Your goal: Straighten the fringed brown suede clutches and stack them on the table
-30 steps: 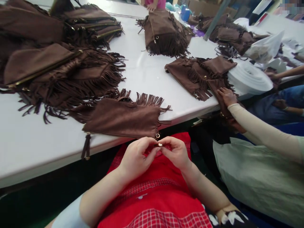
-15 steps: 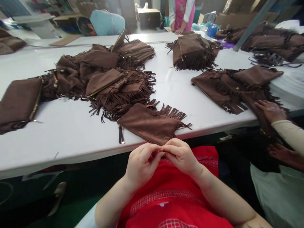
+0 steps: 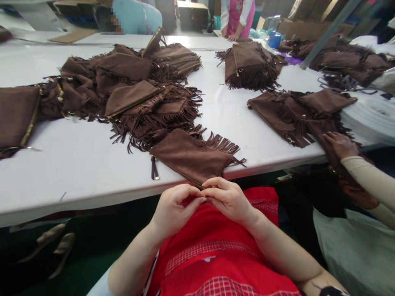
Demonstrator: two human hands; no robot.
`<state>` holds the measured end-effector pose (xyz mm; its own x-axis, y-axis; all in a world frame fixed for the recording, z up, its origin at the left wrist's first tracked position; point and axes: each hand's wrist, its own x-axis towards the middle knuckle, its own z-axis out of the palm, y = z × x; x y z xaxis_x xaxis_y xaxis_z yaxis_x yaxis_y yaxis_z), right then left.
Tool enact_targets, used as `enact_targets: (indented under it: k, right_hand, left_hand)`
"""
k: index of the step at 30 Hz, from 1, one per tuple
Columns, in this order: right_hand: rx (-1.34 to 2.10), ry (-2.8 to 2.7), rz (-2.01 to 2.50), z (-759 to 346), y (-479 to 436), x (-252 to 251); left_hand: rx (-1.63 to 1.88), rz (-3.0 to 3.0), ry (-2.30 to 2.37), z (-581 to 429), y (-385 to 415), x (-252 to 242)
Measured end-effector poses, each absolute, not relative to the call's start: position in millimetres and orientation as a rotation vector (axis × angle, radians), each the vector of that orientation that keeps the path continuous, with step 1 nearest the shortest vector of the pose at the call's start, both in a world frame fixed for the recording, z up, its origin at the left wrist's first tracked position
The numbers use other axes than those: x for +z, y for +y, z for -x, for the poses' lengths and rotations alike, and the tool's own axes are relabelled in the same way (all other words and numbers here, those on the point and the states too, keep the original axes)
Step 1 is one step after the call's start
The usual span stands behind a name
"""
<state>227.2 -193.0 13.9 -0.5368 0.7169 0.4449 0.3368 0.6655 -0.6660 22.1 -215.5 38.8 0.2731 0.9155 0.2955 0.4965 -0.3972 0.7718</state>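
Note:
A brown fringed bag (image 3: 193,154) lies at the table's front edge, its zipper side slanting down toward me. At its near corner my right hand (image 3: 230,201) is closed in a pinch. My left hand (image 3: 175,207) meets it fingertip to fingertip, also pinching. Between the fingertips shows a small gold-coloured metal piece (image 3: 204,197), mostly hidden. From the bag's left corner a dark zipper pull (image 3: 154,168) with a metal tip hangs over the white table (image 3: 101,172).
More brown fringed bags (image 3: 148,100) are heaped behind and to the left, with another bag (image 3: 248,65) further back. On the right, a co-worker's hand (image 3: 341,144) rests on a brown bag. A slanted metal pole (image 3: 327,37) and a white roll (image 3: 373,117) stand nearby.
My hands have shifted slightly left in the picture, still pinched together at the bag's corner. The whole view has shifted a little, and the co-worker's lower hand has moved left.

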Motion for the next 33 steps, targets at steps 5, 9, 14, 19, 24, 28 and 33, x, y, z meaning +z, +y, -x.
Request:
enact_targets:
  k: [5,9,14,19,24,28,33]
  right_hand:
    - [0.737,-2.133,0.793,-222,-194,10]
    - [0.811,-2.081,0.792,-215,-197,8]
    - [0.760,-2.047,0.979,-208,-202,9]
    - [0.832,-1.990,1.063,-202,-200,9]
    - [0.938,-2.011,1.047,-198,-200,8]
    - [0.912,-2.052,1.044,-198,-205,5]
    - [0.867,-2.060,0.897,-201,-191,-34]
  left_hand:
    - [1.025,-2.050,1.238,-19,-216,38]
    - [1.012,-2.100,1.244,-19,-220,38]
    - [1.031,-2.226,1.364,-21,-232,35]
    - [1.061,-2.030,1.405,-15,-234,26]
    - [1.130,-1.643,1.368,-15,-234,18]
    - [1.175,-1.507,1.387,-22,-241,13]
    - [1.114,-1.704,1.541,-18,-242,4]
